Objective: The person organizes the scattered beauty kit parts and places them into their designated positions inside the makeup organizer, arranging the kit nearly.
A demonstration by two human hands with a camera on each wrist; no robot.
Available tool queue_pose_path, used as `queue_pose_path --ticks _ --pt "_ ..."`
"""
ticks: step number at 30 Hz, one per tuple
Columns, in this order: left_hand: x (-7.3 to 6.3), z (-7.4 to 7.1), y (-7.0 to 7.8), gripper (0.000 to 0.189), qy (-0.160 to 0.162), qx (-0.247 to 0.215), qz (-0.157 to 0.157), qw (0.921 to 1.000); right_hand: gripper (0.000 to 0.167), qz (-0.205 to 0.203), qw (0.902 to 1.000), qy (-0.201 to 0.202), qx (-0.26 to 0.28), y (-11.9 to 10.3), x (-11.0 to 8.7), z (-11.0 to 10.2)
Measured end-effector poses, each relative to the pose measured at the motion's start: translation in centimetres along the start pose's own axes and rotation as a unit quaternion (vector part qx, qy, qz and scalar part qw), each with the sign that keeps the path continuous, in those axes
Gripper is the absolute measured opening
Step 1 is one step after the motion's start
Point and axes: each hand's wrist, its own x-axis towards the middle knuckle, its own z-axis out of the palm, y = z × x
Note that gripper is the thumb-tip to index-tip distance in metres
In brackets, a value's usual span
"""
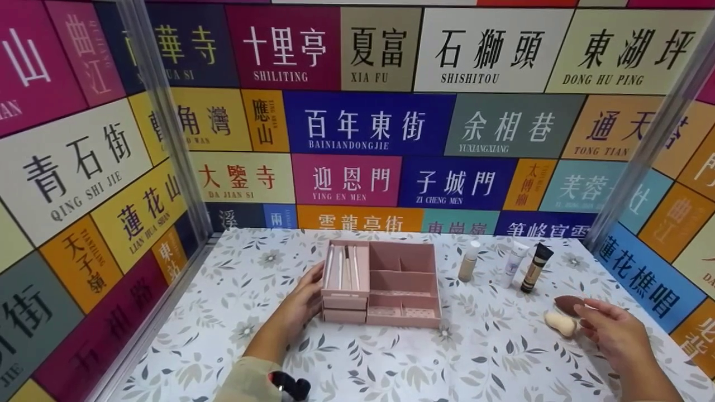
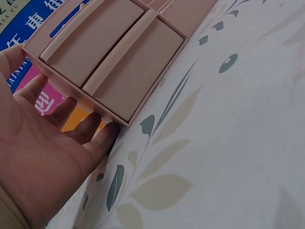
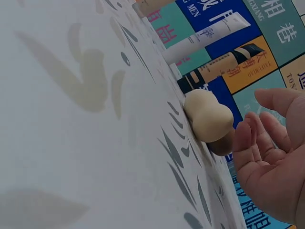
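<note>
A pink organizer box (image 1: 405, 258) stands mid-table, with slim brushes or sticks (image 1: 347, 268) in its left top tray and drawers (image 2: 124, 67) below. My left hand (image 1: 299, 307) rests against the box's left side, its fingers spread along the wall in the left wrist view. At the right, a brown makeup sponge (image 1: 568, 305) lies beside a cream, waisted makeup sponge (image 1: 560, 324). My right hand (image 1: 614, 329) is at these sponges, fingers loosely bent and thumb apart; in the right wrist view nothing shows between them. Whether a fingertip touches the brown sponge is unclear.
Behind the sponges stand a small bottle with a white cap (image 1: 468, 261), a white tube (image 1: 513, 263) and a beige tube with black ends (image 1: 537, 268). A black object (image 1: 290, 385) is by my left sleeve. Sign-covered panels (image 1: 368, 124) surround the floral-patterned table (image 1: 391, 363).
</note>
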Motion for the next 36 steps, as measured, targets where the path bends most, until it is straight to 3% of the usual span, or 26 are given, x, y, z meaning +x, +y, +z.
queue_pose_path --ticks 10,13,18,21,29,32,36 --pt "0.0 0.0 -0.1 0.064 -0.010 -0.011 0.005 0.9999 0.029 0.037 0.9991 0.010 -0.016 1.2 0.4 -0.5" --pt "0.0 0.0 -0.1 0.065 -0.016 -0.008 0.010 0.9998 0.042 0.031 0.9992 0.003 -0.024 1.5 0.5 -0.4" --pt "0.0 0.1 0.0 0.066 -0.007 -0.001 -0.002 1.0000 0.078 0.016 0.9980 -0.015 -0.059 1.4 0.6 -0.4" --pt "0.0 0.1 0.1 0.065 -0.004 0.001 -0.007 1.0000 0.086 0.011 0.9954 -0.035 -0.089 1.3 0.7 -0.5" --pt "0.0 0.0 0.2 0.066 -0.008 0.000 -0.006 1.0000 0.074 -0.013 0.9807 -0.074 -0.181 1.1 0.8 -0.2" --pt "0.0 0.0 0.3 0.065 -0.005 0.000 -0.007 1.0000 0.073 -0.012 0.9817 -0.071 -0.177 0.9 0.6 0.1" --pt "0.0 0.0 0.2 0.065 -0.006 0.000 -0.007 1.0000 0.066 -0.017 0.9890 -0.081 -0.122 0.5 0.2 0.9"
